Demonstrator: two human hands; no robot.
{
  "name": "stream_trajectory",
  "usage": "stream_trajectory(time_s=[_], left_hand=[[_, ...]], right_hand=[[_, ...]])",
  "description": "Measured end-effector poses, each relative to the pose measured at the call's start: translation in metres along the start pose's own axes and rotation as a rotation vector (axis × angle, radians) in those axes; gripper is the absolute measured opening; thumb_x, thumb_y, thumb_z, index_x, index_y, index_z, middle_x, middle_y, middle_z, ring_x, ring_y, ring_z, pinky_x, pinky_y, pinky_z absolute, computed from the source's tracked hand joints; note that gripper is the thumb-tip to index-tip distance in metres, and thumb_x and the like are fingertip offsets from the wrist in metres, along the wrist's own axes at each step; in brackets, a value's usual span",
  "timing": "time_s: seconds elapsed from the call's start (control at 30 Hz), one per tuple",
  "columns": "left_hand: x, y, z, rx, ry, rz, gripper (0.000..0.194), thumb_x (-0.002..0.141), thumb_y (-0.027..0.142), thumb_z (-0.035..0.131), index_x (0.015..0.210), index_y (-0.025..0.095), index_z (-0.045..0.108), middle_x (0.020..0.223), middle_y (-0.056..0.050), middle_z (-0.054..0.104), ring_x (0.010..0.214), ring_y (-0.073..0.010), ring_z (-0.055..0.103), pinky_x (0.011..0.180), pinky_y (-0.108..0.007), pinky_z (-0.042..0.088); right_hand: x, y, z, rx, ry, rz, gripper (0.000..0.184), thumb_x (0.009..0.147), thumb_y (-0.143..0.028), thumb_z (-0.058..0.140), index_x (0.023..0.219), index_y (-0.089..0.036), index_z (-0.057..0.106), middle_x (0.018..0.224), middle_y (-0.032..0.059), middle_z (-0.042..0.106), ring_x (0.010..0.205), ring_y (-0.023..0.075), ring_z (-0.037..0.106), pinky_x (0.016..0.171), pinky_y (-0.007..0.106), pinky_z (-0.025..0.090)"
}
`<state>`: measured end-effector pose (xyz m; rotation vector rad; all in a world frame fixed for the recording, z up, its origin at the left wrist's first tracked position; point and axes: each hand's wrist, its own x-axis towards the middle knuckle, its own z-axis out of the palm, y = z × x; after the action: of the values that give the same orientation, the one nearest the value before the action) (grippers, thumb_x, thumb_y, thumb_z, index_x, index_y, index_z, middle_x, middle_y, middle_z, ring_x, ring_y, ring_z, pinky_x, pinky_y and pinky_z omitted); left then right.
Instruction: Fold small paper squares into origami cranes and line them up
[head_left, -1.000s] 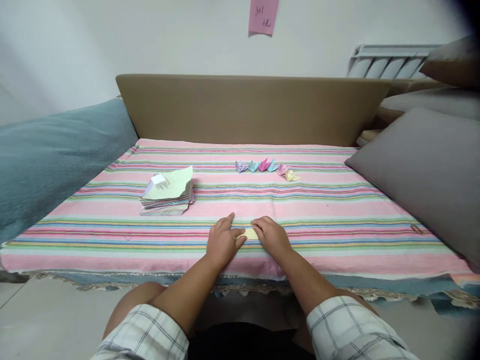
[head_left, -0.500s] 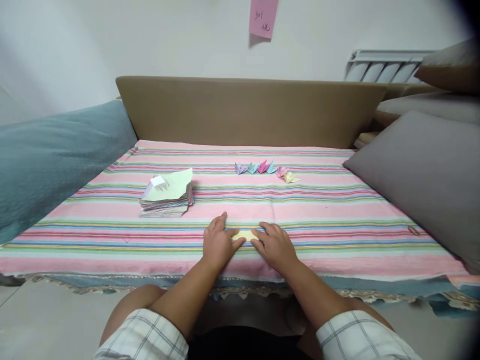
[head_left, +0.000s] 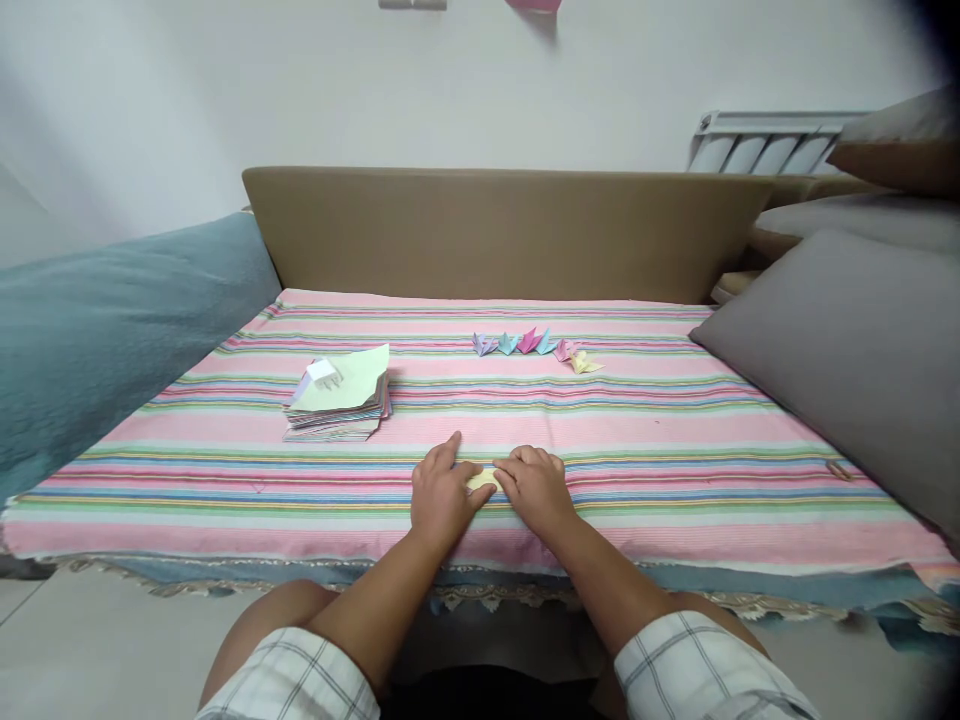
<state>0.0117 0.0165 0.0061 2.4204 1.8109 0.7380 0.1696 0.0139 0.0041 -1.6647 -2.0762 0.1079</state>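
Observation:
A small folded piece of pale yellow paper (head_left: 482,480) lies on the striped cloth, between my two hands. My left hand (head_left: 442,490) grips its left end with thumb and forefinger, while another finger stretches forward on the cloth. On the other end, my right hand (head_left: 536,487) closes with its fingers bent and its fingertips on the paper. Part of the paper is hidden under the fingers. Beyond my hands stands a row of several folded paper cranes (head_left: 529,341) in purple, blue, pink and yellow.
A stack of coloured paper sheets (head_left: 337,410) sits to the left, with a white plug adapter (head_left: 324,373) on top. Striped cloth (head_left: 637,480) covers the seat. A grey cushion (head_left: 847,350) leans at right, a teal cushion (head_left: 135,310) at left. A small brown item (head_left: 839,470) lies near the grey cushion.
My right hand has moved left toward my left hand, its fingers more bent, and less yellow paper shows between them. The camera view has tilted slightly downward.

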Motion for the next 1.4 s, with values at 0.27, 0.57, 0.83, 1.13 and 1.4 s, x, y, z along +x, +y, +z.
stream_trajectory(time_s=[0.27,0.57,0.83,1.13,1.4], left_hand=[[0.001,0.001,0.001,-0.047,0.003,-0.021,0.028,0.068,0.043,0.069,0.093,0.029,0.066,0.140,-0.004,0.039,0.120,-0.0291,0.040,0.092,-0.047,0.037],[0.003,0.000,-0.001,-0.110,-0.029,-0.030,0.018,0.070,0.039,0.069,0.083,0.027,0.064,0.134,0.001,0.047,0.119,-0.0277,0.040,0.094,-0.049,0.035],[0.009,-0.009,-0.006,-0.150,-0.141,0.038,0.006,0.074,0.028,0.064,0.079,0.028,0.067,0.133,0.001,0.048,0.117,-0.0254,0.044,0.093,-0.047,0.036],[0.020,-0.031,-0.011,-0.211,-0.246,0.163,0.015,0.072,0.028,0.066,0.086,0.031,0.072,0.126,-0.001,0.055,0.112,-0.0242,0.049,0.094,-0.042,0.040],[0.024,-0.039,-0.019,-0.179,-0.277,0.235,0.015,0.074,0.023,0.063,0.084,0.028,0.073,0.122,-0.005,0.057,0.110,-0.0241,0.051,0.094,-0.039,0.041]], right_hand=[[-0.005,-0.001,-0.003,0.039,0.043,-0.078,0.007,0.083,-0.025,0.057,0.084,-0.024,0.063,0.083,0.0008,0.063,0.083,0.0172,0.050,0.078,0.034,0.024],[-0.005,0.003,-0.003,0.101,-0.054,-0.049,0.011,0.085,-0.028,0.055,0.089,-0.025,0.065,0.086,0.0012,0.063,0.086,0.0174,0.053,0.077,0.031,0.029],[-0.010,0.008,0.001,0.112,-0.010,-0.127,0.011,0.086,-0.026,0.053,0.088,-0.025,0.064,0.087,0.0014,0.062,0.085,0.0169,0.052,0.076,0.030,0.030],[-0.013,0.009,0.003,0.094,0.033,-0.156,0.014,0.088,-0.026,0.051,0.088,-0.023,0.064,0.087,0.0021,0.064,0.082,0.0161,0.054,0.075,0.029,0.032],[-0.017,0.012,0.005,-0.006,0.044,-0.237,0.017,0.089,-0.024,0.049,0.090,-0.026,0.066,0.087,0.0016,0.063,0.082,0.0161,0.051,0.074,0.028,0.031]])
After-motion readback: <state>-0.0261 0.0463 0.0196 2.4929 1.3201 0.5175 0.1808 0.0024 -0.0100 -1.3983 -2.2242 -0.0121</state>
